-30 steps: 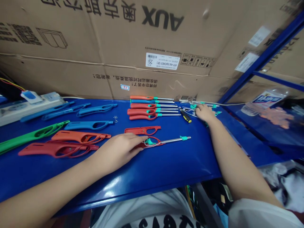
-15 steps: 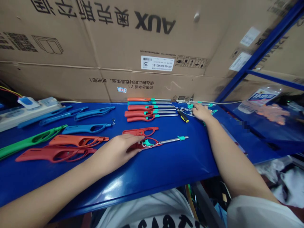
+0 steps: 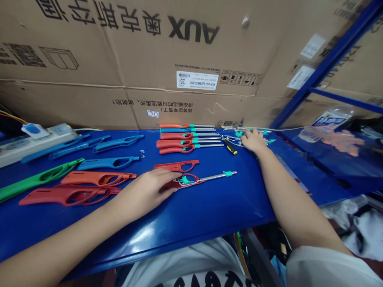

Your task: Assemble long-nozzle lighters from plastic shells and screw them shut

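Observation:
My left hand [image 3: 149, 190] is closed around the handle of a red lighter [image 3: 196, 180] lying on the blue table. This lighter's turquoise trigger, white wire and metal tube show to the right of my fingers. Just behind it lies a separate red handle shell [image 3: 176, 165]. My right hand [image 3: 253, 140] reaches to the back right, into a pile of metal tubes with turquoise parts and white wires [image 3: 239, 133]. Its fingers are bent down among them; what they grip, if anything, is hidden. Close by on its left is a black-and-yellow screwdriver [image 3: 230, 146].
Several assembled lighters [image 3: 176, 136] lie in a row at the back. Loose blue shells [image 3: 109, 162], an orange shell [image 3: 98, 177], red shells [image 3: 68, 195] and a green shell [image 3: 42, 179] are at left. Small screws [image 3: 142, 154] lie near them. A power strip [image 3: 60, 137] stands far left.
My right hand's fingers have shifted slightly within the pile of tubes. My left hand stays on the red lighter.

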### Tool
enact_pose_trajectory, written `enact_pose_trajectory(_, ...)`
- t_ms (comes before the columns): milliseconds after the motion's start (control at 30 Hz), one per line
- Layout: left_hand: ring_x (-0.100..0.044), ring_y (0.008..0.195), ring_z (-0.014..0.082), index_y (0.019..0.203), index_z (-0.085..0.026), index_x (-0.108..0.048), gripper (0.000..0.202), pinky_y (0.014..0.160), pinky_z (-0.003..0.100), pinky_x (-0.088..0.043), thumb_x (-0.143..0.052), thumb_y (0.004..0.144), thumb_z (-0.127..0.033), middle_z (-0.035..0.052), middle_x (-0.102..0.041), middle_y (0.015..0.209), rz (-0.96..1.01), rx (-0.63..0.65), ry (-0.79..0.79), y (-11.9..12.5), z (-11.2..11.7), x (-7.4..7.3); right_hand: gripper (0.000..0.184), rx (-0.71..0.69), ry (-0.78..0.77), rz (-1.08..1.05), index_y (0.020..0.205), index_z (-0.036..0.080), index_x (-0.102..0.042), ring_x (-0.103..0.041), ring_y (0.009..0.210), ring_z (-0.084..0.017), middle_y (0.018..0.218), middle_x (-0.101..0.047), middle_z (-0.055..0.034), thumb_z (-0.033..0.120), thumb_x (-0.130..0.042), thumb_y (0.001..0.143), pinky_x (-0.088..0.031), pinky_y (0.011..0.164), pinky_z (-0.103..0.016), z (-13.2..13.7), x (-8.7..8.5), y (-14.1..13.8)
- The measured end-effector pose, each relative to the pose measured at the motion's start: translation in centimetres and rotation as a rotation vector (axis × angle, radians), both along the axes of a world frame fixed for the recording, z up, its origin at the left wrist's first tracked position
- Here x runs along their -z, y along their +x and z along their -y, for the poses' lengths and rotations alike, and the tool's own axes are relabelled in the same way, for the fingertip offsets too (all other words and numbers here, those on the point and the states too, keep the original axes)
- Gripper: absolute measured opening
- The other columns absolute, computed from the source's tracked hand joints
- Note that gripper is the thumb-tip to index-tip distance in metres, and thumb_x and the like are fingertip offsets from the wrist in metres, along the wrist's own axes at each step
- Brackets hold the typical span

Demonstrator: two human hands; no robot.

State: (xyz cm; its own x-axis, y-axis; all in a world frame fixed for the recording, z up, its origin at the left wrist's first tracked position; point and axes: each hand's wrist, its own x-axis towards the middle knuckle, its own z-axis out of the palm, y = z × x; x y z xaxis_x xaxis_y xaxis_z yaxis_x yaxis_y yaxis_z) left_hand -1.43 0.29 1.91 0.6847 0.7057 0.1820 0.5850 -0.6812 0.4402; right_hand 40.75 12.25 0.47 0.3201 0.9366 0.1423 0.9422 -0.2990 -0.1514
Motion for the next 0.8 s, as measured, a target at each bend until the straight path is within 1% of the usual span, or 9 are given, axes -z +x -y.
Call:
enact_pose_trajectory(67,-0.070,0.110,0.0249,0.130,-0.020,-0.065,0.036,0.097,0.041,-0.056,-0.062,0.094,-0.020,0.0080,-0.072,0.123,-0.013,0.001,0.001,0.00,-0.02,0.01,0.050,0.041,-0.005,-0.002,0.138,0.021,-0.057,-0.040,0.136,-0.042,0.154,-0.040,-0.0173,0.038,-0.036,0.096,-0.039,0.106,-0.060,-0.01,-0.02,-0.06)
enact_pose_trajectory(133,-0.070,0.110,0.0249,0.130,-0.020,-0.065,0.036,0.097,0.041,-0.057,-0.063,0.094,-0.020,0.0080,-0.072,0.122,-0.019,0.008,0.006,-0.02,-0.06,0.10,0.050,0.040,-0.015,-0.007,0.140,0.021,-0.056,-0.039,0.139,-0.039,0.155,-0.040,-0.0157,0.038,-0.036,0.097,-0.037,0.109,-0.057,-0.05,-0.02,-0.08)
enact_pose_trajectory(267,-0.069,0.110,0.0249,0.130,-0.021,-0.065,0.035,0.096,0.041,-0.057,-0.062,0.095,-0.021,0.0080,-0.072,0.123,-0.014,0.019,0.018,-0.12,-0.13,0.36,0.050,0.023,-0.031,-0.019,0.140,0.020,-0.056,-0.046,0.137,-0.034,0.152,-0.046,-0.0149,0.037,-0.034,0.098,-0.038,0.111,-0.052,-0.28,0.12,0.00)
enact_pose_trajectory(367,-0.069,0.111,0.0248,0.131,-0.022,-0.064,0.036,0.097,0.041,-0.057,-0.062,0.095,-0.021,0.0080,-0.072,0.124,-0.007,0.017,0.027,-0.16,-0.11,0.42,0.050,0.031,-0.027,-0.019,0.138,0.015,-0.057,-0.048,0.136,-0.033,0.150,-0.047,-0.0179,0.037,-0.035,0.098,-0.039,0.111,-0.050,-0.45,0.23,0.09)
enact_pose_trajectory(500,-0.069,0.110,0.0251,0.131,-0.022,-0.064,0.037,0.096,0.041,-0.057,-0.061,0.095,-0.022,0.0082,-0.072,0.123,-0.009,0.011,0.029,-0.12,-0.04,0.31,0.049,0.032,-0.029,-0.023,0.132,0.012,-0.061,-0.047,0.137,-0.035,0.150,-0.046,-0.0214,0.038,-0.036,0.098,-0.039,0.111,-0.050,-0.52,0.20,0.11)
enact_pose_trajectory(567,-0.070,0.110,0.0249,0.132,-0.022,-0.064,0.037,0.095,0.041,-0.057,-0.061,0.095,-0.022,0.0082,-0.072,0.123,-0.008,0.006,0.029,-0.09,-0.02,0.28,0.047,0.024,-0.029,-0.028,0.131,0.013,-0.062,-0.043,0.140,-0.036,0.154,-0.043,-0.0210,0.037,-0.037,0.099,-0.038,0.112,-0.052,-0.48,0.13,0.06)
enact_pose_trajectory(667,-0.070,0.109,0.0249,0.130,-0.023,-0.065,0.035,0.095,0.041,-0.058,-0.061,0.095,-0.023,0.0082,-0.072,0.123,-0.003,0.004,0.027,-0.08,-0.05,0.28,0.045,0.021,-0.022,-0.034,0.127,0.015,-0.065,-0.039,0.143,-0.039,0.159,-0.036,-0.0195,0.036,-0.040,0.097,-0.035,0.111,-0.058,-0.44,0.03,-0.07)
enact_pose_trajectory(733,-0.070,0.110,0.0250,0.129,-0.024,-0.066,0.034,0.096,0.041,-0.057,-0.061,0.095,-0.023,0.0078,-0.072,0.124,0.003,0.011,0.024,-0.09,-0.07,0.27,0.044,0.033,-0.015,-0.042,0.124,0.016,-0.068,-0.038,0.143,-0.040,0.159,-0.037,-0.0186,0.036,-0.042,0.096,-0.035,0.111,-0.061,-0.52,0.01,-0.12)
enact_pose_trajectory(800,-0.070,0.110,0.0248,0.128,-0.024,-0.066,0.034,0.097,0.041,-0.057,-0.060,0.095,-0.024,0.0076,-0.072,0.123,0.012,0.017,0.022,-0.09,-0.07,0.24,0.043,0.056,-0.005,-0.053,0.122,0.017,-0.069,-0.039,0.143,-0.039,0.158,-0.038,-0.0173,0.037,-0.044,0.094,-0.037,0.110,-0.060,-0.71,0.04,-0.08)
